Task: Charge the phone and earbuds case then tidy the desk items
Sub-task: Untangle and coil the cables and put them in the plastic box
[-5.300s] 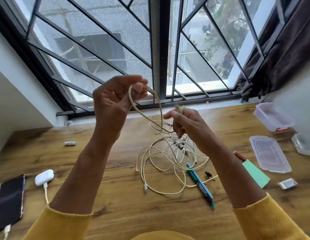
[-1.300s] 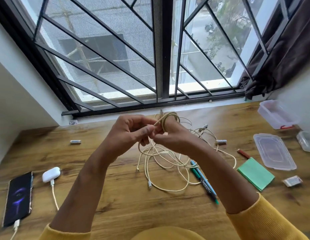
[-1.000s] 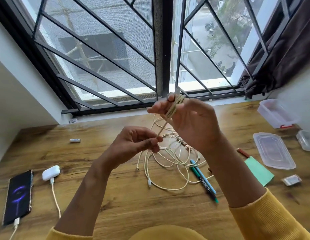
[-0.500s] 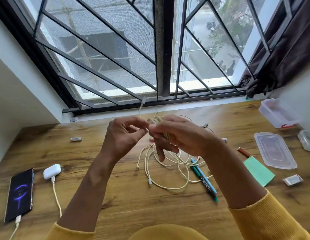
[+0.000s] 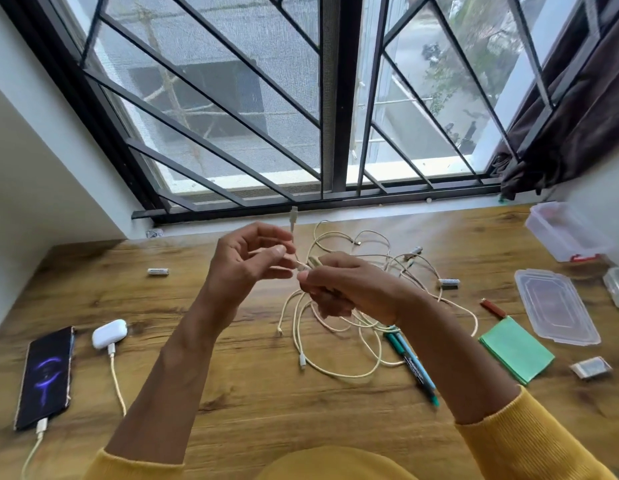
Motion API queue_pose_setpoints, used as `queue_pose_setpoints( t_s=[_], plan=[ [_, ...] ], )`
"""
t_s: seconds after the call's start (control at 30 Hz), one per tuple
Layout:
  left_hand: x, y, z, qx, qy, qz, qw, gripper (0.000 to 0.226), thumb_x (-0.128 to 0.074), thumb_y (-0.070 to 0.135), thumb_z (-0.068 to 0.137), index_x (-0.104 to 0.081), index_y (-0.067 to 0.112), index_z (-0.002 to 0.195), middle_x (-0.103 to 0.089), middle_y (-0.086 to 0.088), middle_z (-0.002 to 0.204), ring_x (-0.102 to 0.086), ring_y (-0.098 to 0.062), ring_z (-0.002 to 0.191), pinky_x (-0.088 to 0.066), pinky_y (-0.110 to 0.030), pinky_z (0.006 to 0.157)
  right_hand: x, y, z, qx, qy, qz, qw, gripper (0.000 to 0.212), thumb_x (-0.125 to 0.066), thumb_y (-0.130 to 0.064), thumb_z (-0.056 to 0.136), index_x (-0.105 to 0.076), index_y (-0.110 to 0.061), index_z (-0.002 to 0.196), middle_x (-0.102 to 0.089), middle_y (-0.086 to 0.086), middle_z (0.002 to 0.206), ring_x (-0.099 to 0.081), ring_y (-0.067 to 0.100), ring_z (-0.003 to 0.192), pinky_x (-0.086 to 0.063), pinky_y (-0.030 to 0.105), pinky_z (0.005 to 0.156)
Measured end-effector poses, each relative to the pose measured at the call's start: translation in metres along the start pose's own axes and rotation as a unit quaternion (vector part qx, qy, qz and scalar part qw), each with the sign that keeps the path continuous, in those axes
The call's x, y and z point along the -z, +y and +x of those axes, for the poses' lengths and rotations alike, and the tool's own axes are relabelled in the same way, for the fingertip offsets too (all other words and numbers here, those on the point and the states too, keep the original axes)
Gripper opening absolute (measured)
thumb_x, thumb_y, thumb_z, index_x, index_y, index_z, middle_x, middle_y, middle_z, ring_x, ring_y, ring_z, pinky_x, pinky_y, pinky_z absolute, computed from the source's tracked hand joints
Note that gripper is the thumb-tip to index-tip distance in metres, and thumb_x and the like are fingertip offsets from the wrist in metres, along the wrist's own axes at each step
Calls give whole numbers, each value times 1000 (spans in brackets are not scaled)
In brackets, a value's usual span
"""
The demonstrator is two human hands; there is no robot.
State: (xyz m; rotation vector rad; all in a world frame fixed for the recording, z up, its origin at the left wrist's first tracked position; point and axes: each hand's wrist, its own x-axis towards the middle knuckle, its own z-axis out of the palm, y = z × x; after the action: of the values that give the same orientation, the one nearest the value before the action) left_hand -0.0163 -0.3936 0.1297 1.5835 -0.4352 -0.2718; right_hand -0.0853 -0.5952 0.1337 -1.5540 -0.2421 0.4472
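Observation:
Above the middle of the wooden desk (image 5: 231, 403), my left hand (image 5: 247, 261) pinches a cream cable near its end, and the plug (image 5: 293, 216) sticks up past my fingers. My right hand (image 5: 342, 285) grips a small coiled bundle of the same cable. More cream cables (image 5: 339, 341) lie tangled on the desk under my hands. At the far left a phone (image 5: 44, 375) with a lit screen lies plugged into a cable. Beside it sits a white earbuds case (image 5: 108, 333), also plugged in.
Two pens (image 5: 413, 365) lie right of the tangle, then a green notepad (image 5: 515, 351), a red pen (image 5: 493, 307) and a small eraser (image 5: 590, 368). Clear plastic boxes (image 5: 567, 232) and a lid (image 5: 555, 306) sit at the right. Batteries (image 5: 158, 271) (image 5: 449, 282) lie loose. Barred window behind.
My hands came down from a raised position and drew together over the tangle. The cable's plug end now stands up from my left fingers, and my right hand holds the coil lower.

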Motion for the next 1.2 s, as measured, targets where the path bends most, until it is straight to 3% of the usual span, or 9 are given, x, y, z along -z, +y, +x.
queue_pose_setpoints(
  t_s=[0.07, 0.17, 0.3, 0.47, 0.57, 0.7, 0.87, 1.03, 1.2],
  plan=[
    [-2, -3, -5, 38, 9, 16, 999, 20, -61, 12, 106, -74, 0, 98, -76, -23, 94, -74, -32, 79, -62, -44, 74, 2, 1, 0, 19, 9, 31, 999, 45, -50, -13, 109, -55, -13, 64, -40, -3, 47, -32, 15, 43, -37, 38, 62],
    [-5, -4, -9, 162, -27, 69, 984, 61, -48, 43, 110, -79, -3, 84, -78, -23, 86, -74, -32, 75, -57, -40, 76, 2, 0, 1, 33, 18, 63, 997, 35, -51, -18, 102, -48, -8, 69, -34, -6, 44, -27, 11, 40, -28, 40, 63],
    [-10, -6, -10, 293, -148, 74, 941, 77, -32, 63, 108, -80, 3, 106, -81, -18, 105, -78, -34, 102, -59, -44, 93, 0, -5, 1, 40, 14, 77, 996, 32, -48, -17, 100, -46, -9, 69, -31, -6, 43, -22, 12, 40, -16, 55, 63],
    [-10, -8, -5, 260, -105, -143, 949, 35, -63, 39, 89, -86, 13, 89, -79, -14, 93, -79, -24, 86, -66, -35, 77, -6, -7, 5, 12, -44, 85, 995, 36, -37, -31, 100, -46, -8, 74, -34, -7, 43, -23, 12, 38, -30, 39, 59],
    [-2, -6, 4, 225, -57, -177, 956, 29, -68, 22, 90, -81, 5, 111, -79, -13, 94, -78, -20, 78, -66, -32, 71, -7, -5, 7, -6, -75, 69, 995, 39, -32, -34, 103, -49, -13, 76, -39, -8, 49, -25, 12, 40, -33, 39, 61],
    [2, 3, 10, 137, -26, -165, 976, 31, -72, 11, 88, -76, 5, 118, -79, -16, 102, -77, -23, 86, -63, -31, 72, -7, -4, 7, -19, -71, 69, 995, 54, -26, -52, 104, -52, -12, 81, -41, 0, 54, -32, 15, 44, -39, 38, 62],
    [-1, 13, 7, 34, -39, -97, 994, 28, -75, 6, 86, -77, -1, 113, -78, -25, 110, -76, -35, 102, -64, -41, 88, -3, 4, 8, -22, -30, 92, 995, 94, 11, -76, 97, -53, -8, 85, -44, 11, 62, -39, 22, 53, -42, 40, 66],
    [-8, 18, 4, -52, -69, 21, 996, 25, -74, -4, 89, -79, 2, 113, -82, -11, 104, -78, -20, 98, -59, -28, 89, -1, 5, 6, -30, -11, 89, 996, 98, 8, -79, 95, -56, -5, 94, -49, 14, 67, -48, 22, 57, -42, 41, 69],
    [-13, 15, 3, -87, -109, 66, 988, 27, -71, -13, 91, -80, 1, 113, -80, -12, 111, -78, -27, 98, -62, -34, 85, -3, -3, 2, 6, -43, 92, 995, 83, -2, -65, 106, -66, -13, 102, -54, 16, 78, -51, 26, 62, -43, 40, 67]
  ],
)
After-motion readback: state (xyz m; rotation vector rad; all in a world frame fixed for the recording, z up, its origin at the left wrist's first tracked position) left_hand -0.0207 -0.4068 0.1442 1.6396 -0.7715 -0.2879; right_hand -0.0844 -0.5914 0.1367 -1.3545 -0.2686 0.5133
